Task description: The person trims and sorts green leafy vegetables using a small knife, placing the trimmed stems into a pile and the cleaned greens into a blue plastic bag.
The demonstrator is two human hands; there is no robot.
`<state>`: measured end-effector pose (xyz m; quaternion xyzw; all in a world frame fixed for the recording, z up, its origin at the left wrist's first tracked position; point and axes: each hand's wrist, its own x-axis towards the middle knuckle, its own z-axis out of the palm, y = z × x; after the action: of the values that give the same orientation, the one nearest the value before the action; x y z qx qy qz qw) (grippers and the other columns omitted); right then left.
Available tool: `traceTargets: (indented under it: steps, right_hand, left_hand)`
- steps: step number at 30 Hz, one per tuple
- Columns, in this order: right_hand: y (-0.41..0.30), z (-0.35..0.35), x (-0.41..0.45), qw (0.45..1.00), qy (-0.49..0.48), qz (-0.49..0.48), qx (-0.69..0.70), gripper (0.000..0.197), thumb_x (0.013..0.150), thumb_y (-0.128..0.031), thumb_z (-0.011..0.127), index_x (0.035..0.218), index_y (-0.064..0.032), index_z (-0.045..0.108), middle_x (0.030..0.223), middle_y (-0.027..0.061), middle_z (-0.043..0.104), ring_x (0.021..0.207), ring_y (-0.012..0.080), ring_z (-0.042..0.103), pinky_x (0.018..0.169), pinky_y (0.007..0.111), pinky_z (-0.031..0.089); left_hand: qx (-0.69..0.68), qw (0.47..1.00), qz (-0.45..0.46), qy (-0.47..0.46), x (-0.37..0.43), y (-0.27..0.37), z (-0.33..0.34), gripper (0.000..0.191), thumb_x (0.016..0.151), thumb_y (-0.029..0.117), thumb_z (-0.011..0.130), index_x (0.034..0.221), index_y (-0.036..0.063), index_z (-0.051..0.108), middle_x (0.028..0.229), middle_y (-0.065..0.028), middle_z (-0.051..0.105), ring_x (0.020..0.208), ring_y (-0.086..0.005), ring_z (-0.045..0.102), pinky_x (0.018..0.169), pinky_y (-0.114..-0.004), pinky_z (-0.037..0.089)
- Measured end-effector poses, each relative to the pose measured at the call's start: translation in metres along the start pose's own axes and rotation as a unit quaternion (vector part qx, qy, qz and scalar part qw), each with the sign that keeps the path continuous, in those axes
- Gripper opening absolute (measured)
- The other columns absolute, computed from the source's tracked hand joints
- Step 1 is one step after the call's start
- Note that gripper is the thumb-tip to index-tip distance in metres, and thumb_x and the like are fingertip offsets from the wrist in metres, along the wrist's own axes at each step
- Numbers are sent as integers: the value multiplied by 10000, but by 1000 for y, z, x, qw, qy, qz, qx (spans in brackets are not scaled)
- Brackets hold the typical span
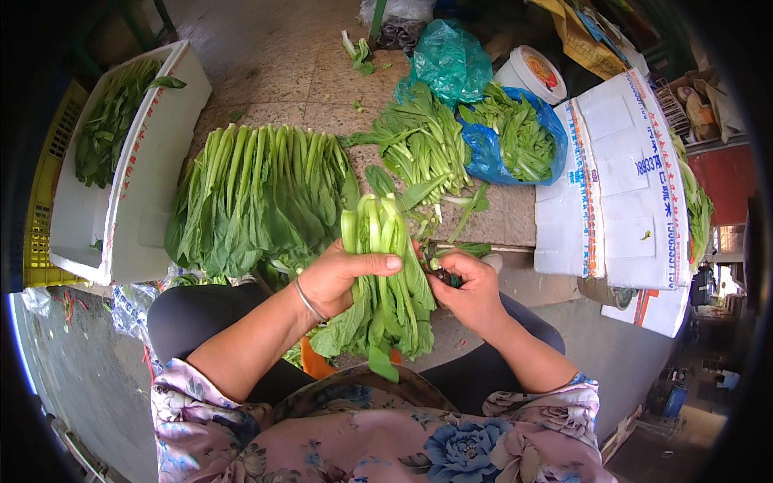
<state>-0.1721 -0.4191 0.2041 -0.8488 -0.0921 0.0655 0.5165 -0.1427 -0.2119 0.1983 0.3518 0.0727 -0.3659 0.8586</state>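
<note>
My left hand (338,275) grips a bunch of leafy green vegetables (386,311) by the stalks, thumb across the front. The cut ends point away from me and the leaves hang over my lap. Close to the bunch's right side, my right hand (468,290) is closed around a small dark tool (444,275), mostly hidden by the fingers. A pale cut stem end shows at its tip. Beyond my left hand lies a broad row of greens (259,187), stalk ends facing away. A looser pile of greens (423,145) is beyond the held bunch, with trimmings around it.
At left stands a white foam box (148,187) holding greens, beside a yellow crate (39,241). A blue plastic bag (483,160) of leaves, a teal bag (453,63) and a white tub (510,75) sit at back right. White foam boxes (625,205) bearing writing stand right.
</note>
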Motion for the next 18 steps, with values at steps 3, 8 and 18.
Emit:
traceTargets:
  steps: [3, 8, 18]
  right_hand:
    - [2, -6, -4, 998, -31, 2, 49, 205, 763, -94, 683, 906, 16, 586, 747, 29, 557, 672, 89, 503, 606, 231, 408]
    - [-6, -18, 5, 961, -67, 116, 240, 426, 932, -240, 433, 1286, -5, 401, 725, -12, 489, 605, 30, 382, 529, 170, 312]
    - [-8, -20, 7, 919, -125, 186, 324, 389, 901, -191, 518, 1260, -53, 463, 634, -66, 390, 549, 25, 325, 475, 177, 265]
  left_hand:
    - [-8, 1000, -15, -15, 1, 4, 2, 427, 717, 54, 690, 1102, 29, 508, 978, -86, 605, 950, -201, 574, 857, -343, 444]
    - [178, 983, 10, -31, 7, -7, -4, 353, 674, 23, 738, 988, 26, 576, 886, -18, 622, 816, -92, 573, 746, -252, 465]
    - [271, 961, 24, -39, 4, -14, -9, 424, 667, -3, 737, 1050, 43, 561, 918, 16, 614, 839, -76, 550, 781, -238, 445]
